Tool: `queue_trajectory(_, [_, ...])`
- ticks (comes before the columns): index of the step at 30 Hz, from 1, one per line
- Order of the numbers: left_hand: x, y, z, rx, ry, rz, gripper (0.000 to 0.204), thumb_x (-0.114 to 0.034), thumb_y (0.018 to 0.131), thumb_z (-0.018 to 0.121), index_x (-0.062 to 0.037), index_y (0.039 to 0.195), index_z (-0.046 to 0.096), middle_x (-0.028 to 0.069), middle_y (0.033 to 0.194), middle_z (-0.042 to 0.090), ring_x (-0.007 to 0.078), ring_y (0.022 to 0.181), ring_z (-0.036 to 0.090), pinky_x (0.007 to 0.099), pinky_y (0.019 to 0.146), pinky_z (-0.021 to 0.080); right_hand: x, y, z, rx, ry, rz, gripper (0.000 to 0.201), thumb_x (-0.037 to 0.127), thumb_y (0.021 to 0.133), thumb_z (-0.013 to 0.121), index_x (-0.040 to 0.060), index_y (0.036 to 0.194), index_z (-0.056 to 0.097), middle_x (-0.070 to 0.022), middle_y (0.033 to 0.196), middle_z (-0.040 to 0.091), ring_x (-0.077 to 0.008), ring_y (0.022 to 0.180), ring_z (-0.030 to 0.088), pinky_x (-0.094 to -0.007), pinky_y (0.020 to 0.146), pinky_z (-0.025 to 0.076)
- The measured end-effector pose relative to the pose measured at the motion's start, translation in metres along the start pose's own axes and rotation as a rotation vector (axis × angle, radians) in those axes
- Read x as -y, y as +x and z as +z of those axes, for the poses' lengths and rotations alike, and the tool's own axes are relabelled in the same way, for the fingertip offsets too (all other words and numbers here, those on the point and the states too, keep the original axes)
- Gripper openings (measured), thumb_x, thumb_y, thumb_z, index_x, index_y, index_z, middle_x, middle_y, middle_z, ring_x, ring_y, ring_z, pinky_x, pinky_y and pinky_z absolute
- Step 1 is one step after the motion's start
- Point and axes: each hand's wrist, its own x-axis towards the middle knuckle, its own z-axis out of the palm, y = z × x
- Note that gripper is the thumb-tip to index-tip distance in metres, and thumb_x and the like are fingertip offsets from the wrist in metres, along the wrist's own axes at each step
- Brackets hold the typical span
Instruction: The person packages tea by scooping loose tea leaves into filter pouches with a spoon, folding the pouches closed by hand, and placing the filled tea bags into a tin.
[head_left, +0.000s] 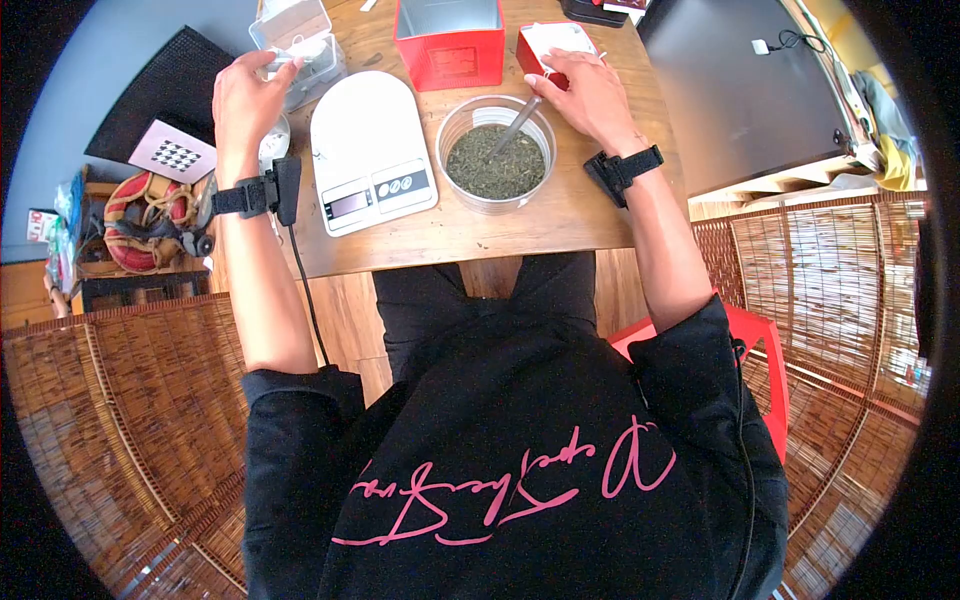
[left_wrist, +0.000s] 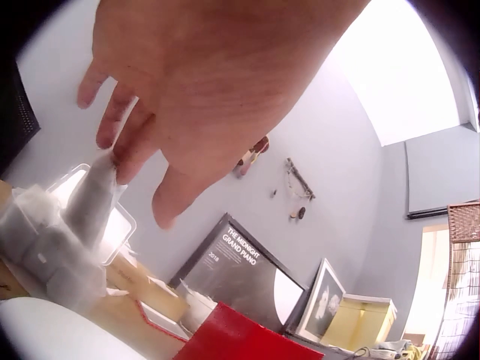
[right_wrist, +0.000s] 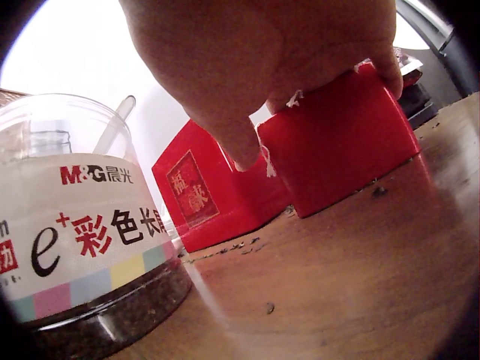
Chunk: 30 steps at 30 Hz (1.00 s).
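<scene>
Counter [head_left: 590, 228]: bare wood, its near edge at the person's lap, a large red box [head_left: 452, 62] toward its far edge.
White pouch [left_wrist: 88, 199]: near the counter's far left corner, directly under the left hand's [head_left: 250, 100] fingertips, long axis steep and slightly tilted; this hand is much the nearer.
Left hand: thumb apart, fingertips meeting the pouch's top; I cannot tell whether they pinch it.
Right hand [head_left: 595, 95]: spread over the small red box [right_wrist: 341, 142] toward the far right corner; whether it grips is unclear.
Clear container [head_left: 325, 88]: white pouches inside.
Plastic jar [head_left: 462, 122]: near the near edge, holding dried leaves [head_left: 495, 172] and a leaning spoon [head_left: 515, 125].
Small red box: whitish contents, stringy bits at its rim.
Scale [head_left: 365, 130]: between container and jar.
</scene>
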Motion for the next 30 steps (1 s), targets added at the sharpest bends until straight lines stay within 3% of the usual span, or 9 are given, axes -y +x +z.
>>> queue_trajectory(7, [-0.01, -0.025, -0.013, -0.174, -0.125, 0.016, 0.049, -0.042, 0.088, 0.078, -0.0033, 0.119, 0.074, 0.0164, 0.121, 0.073, 0.0282, 0.114, 0.07, 0.0359, 0.099, 0.051, 0.003, 0.0, -0.001, -0.002, -0.011, -0.009, 0.057, 0.057, 0.095, 0.06, 0.0118, 0.128, 0.071, -0.0104, 0.139, 0.064, -0.0289, 0.131, 0.057, -0.0539, 0.115, 0.035])
queue_trajectory(10, [-0.015, -0.038, -0.015, -0.254, -0.159, 0.047, 0.047, -0.037, 0.086, 0.079, -0.0008, 0.116, 0.074, 0.0186, 0.121, 0.072, 0.03, 0.107, 0.071, 0.0363, 0.098, 0.051, 0.009, 0.001, -0.006, 0.033, -0.013, 0.012, 0.058, 0.058, 0.095, 0.059, 0.0116, 0.129, 0.07, -0.0107, 0.138, 0.064, -0.0292, 0.13, 0.058, -0.0539, 0.114, 0.035])
queue_trajectory(15, [-0.031, -0.063, -0.02, -0.226, -0.547, -0.025, 0.037, -0.023, 0.087, 0.082, -0.0006, 0.115, 0.075, 0.0138, 0.12, 0.074, 0.0201, 0.11, 0.07, 0.032, 0.098, 0.05, 0.015, 0.001, -0.007, 0.029, -0.036, 0.018, 0.058, 0.057, 0.096, 0.059, 0.0111, 0.13, 0.069, -0.0115, 0.137, 0.065, -0.0301, 0.129, 0.058, -0.0543, 0.113, 0.036])
queue_trajectory(16, [-0.03, -0.067, -0.019, -0.206, -0.587, -0.031, 0.032, -0.015, 0.087, 0.082, -0.0011, 0.115, 0.076, 0.0099, 0.116, 0.075, 0.015, 0.106, 0.068, 0.0282, 0.093, 0.051, 0.016, 0.001, -0.009, 0.032, 0.059, 0.037, 0.058, 0.057, 0.096, 0.059, 0.0107, 0.129, 0.069, -0.0123, 0.137, 0.065, -0.0303, 0.129, 0.058, -0.055, 0.113, 0.036])
queue_trajectory(18, [-0.035, -0.08, -0.014, -0.175, -0.733, -0.079, 0.031, -0.013, 0.087, 0.081, -0.0014, 0.115, 0.076, 0.0083, 0.114, 0.075, 0.0132, 0.103, 0.068, 0.0266, 0.089, 0.052, 0.017, 0.0, -0.008, 0.034, 0.153, 0.054, 0.058, 0.056, 0.096, 0.059, 0.0103, 0.128, 0.07, -0.0131, 0.137, 0.065, -0.0304, 0.13, 0.058, -0.0557, 0.112, 0.036])
queue_trajectory(20, [-0.047, -0.092, -0.013, -0.132, -1.001, -0.155, 0.028, -0.004, 0.088, 0.078, -0.0013, 0.116, 0.075, 0.0057, 0.108, 0.074, 0.0086, 0.093, 0.066, 0.0228, 0.083, 0.054, 0.016, -0.001, -0.002, -0.141, 0.059, -0.025, 0.054, 0.052, 0.095, 0.062, 0.0095, 0.127, 0.07, -0.0149, 0.136, 0.065, -0.0311, 0.129, 0.059, -0.0536, 0.112, 0.036])
queue_trajectory(24, [-0.072, -0.115, -0.003, -0.207, -1.153, -0.206, 0.026, -0.001, 0.089, 0.077, 0.0025, 0.114, 0.074, 0.0095, 0.108, 0.075, 0.011, 0.096, 0.069, 0.0256, 0.087, 0.056, 0.038, -0.005, -0.02, -0.34, 0.015, -0.108, 0.048, 0.044, 0.092, 0.069, 0.0081, 0.124, 0.071, -0.0156, 0.13, 0.068, -0.0321, 0.122, 0.063, -0.0467, 0.107, 0.043])
queue_trajectory(26, [-0.087, -0.125, 0.001, -0.189, -1.218, -0.281, 0.026, -0.001, 0.089, 0.078, 0.0029, 0.114, 0.074, 0.0099, 0.108, 0.075, 0.0116, 0.097, 0.069, 0.0262, 0.087, 0.056, 0.058, -0.011, -0.037, -0.337, 0.391, -0.102, 0.042, 0.036, 0.09, 0.074, 0.0078, 0.121, 0.073, -0.015, 0.122, 0.072, -0.0317, 0.112, 0.067, -0.0405, 0.099, 0.049])
queue_trajectory(30, [-0.099, -0.143, 0.017, -0.074, -1.444, -0.414, 0.028, -0.003, 0.09, 0.077, 0.0033, 0.117, 0.072, 0.0106, 0.109, 0.075, 0.0137, 0.097, 0.07, 0.0281, 0.088, 0.056, 0.083, -0.028, -0.06, -0.294, 0.573, -0.144, 0.033, 0.027, 0.089, 0.075, 0.0083, 0.117, 0.075, -0.0146, 0.116, 0.073, -0.0291, 0.103, 0.069, -0.0385, 0.091, 0.053])
